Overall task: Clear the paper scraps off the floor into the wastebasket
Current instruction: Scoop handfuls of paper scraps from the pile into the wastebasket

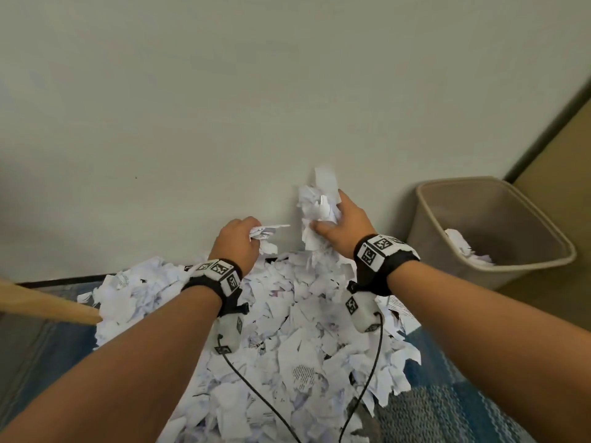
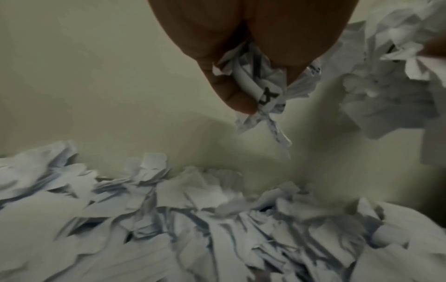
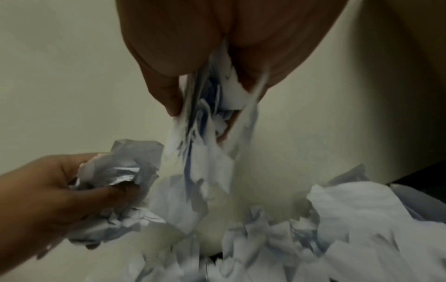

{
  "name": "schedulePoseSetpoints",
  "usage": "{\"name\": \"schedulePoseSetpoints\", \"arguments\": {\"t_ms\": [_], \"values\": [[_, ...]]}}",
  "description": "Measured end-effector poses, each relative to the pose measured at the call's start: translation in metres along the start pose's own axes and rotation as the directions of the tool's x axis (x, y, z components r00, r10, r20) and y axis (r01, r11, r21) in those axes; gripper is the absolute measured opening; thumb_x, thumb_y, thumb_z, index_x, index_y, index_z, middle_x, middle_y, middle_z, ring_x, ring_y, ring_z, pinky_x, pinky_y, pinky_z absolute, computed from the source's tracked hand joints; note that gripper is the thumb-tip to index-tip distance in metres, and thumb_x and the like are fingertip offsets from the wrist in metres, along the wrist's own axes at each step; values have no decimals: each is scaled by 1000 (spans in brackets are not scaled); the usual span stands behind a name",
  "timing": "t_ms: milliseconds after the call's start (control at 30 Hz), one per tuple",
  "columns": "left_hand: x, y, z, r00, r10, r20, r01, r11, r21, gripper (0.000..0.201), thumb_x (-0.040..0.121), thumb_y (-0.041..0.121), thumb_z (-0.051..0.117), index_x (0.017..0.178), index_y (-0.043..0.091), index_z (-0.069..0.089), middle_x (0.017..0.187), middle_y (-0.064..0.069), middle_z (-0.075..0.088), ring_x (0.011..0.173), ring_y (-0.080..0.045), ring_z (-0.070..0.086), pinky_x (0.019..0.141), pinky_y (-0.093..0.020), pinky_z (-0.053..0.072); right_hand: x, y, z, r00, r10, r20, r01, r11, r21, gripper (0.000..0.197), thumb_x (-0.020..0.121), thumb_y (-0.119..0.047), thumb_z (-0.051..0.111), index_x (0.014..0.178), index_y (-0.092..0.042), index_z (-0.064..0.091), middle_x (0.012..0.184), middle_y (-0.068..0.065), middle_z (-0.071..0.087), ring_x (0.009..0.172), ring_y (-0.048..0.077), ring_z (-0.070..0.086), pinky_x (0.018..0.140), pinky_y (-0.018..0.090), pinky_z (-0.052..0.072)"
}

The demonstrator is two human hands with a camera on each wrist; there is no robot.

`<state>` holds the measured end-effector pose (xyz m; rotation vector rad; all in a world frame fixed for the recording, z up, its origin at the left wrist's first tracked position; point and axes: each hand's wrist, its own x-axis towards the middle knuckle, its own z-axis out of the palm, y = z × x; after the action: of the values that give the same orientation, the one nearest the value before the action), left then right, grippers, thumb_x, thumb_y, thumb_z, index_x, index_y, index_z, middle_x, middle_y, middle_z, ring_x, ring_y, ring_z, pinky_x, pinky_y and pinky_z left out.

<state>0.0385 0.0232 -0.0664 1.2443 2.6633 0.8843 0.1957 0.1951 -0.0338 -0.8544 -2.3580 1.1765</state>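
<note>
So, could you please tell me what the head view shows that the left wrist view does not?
Only the head view shows the beige plastic wastebasket with a few scraps inside, the wooden stick and the right hand gripping a wad. Only the left wrist view shows black print on the crumpled scraps from below. Both show the left hand gripping scraps above the white torn-paper pile.

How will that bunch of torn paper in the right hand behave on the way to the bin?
The bunch looks light and floppy; strips dangle below the right hand. Loose pieces may slip free, since only the grip bundles them. The wastebasket stands close by.
</note>
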Motion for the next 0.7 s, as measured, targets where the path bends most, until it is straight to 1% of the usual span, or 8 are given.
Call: {"name": "schedulePoseSetpoints", "arguments": {"t_ms": [67,200,300,367,467,533,633,700], "values": [[3,15,3,999,38,-20,-39,999,-22,23,87,7,54,106,16,64,93,-8,57,82,-21,51,69,-26,36,1,-7,-15,999,-20,-50,23,999,45,53,84,-23,70,132,-23,49,108,-5,65,91,12,59,70,6,43],[11,46,10,993,112,-34,-114,992,-62,27,85,5,54,108,15,64,95,-6,56,85,-21,51,73,-27,39,6,-24,-50,987,-20,-160,45,987,155,52,82,-26,74,128,-26,50,105,-10,66,91,7,62,78,17,48],[18,73,16,988,126,-92,-137,983,-121,26,85,4,55,106,14,65,97,-8,59,89,-25,55,76,-28,41,5,-31,-84,966,-22,-259,85,968,237,50,78,-25,76,123,-27,54,109,-12,68,98,6,66,90,31,54],[25,95,20,982,142,-120,-160,975,-154,26,84,3,56,106,14,65,98,-10,60,91,-27,55,76,-25,38,1,-33,-110,940,-12,-341,117,950,290,46,79,-17,76,119,-24,55,108,-11,69,96,4,67,90,30,54],[37,136,24,969,163,-187,-204,953,-224,24,84,5,57,105,14,66,99,-11,61,91,-27,56,76,-19,33,-5,-26,-151,888,40,-458,135,930,342,48,77,-10,76,121,-15,56,109,-3,70,95,8,69,87,29,56],[43,170,27,952,178,-248,-249,923,-293,24,84,5,57,105,13,66,100,-10,61,88,-23,55,74,-13,29,-10,-14,-175,851,73,-519,124,934,335,50,76,-12,76,122,-13,56,109,-2,71,96,11,69,89,35,56],[47,222,33,927,217,-306,-328,865,-381,25,83,3,57,105,12,66,99,-9,61,82,-13,49,72,-9,28,-21,8,-204,790,158,-592,62,940,334,50,77,-16,77,122,-16,55,106,-8,70,94,6,69,90,33,56],[47,253,40,916,256,-309,-369,838,-402,27,83,3,58,107,13,65,100,-8,61,83,-10,47,74,-9,28,-28,25,-215,767,217,-603,-7,944,331,53,76,-22,78,124,-21,55,109,-9,70,97,9,68,92,37,55]]}}
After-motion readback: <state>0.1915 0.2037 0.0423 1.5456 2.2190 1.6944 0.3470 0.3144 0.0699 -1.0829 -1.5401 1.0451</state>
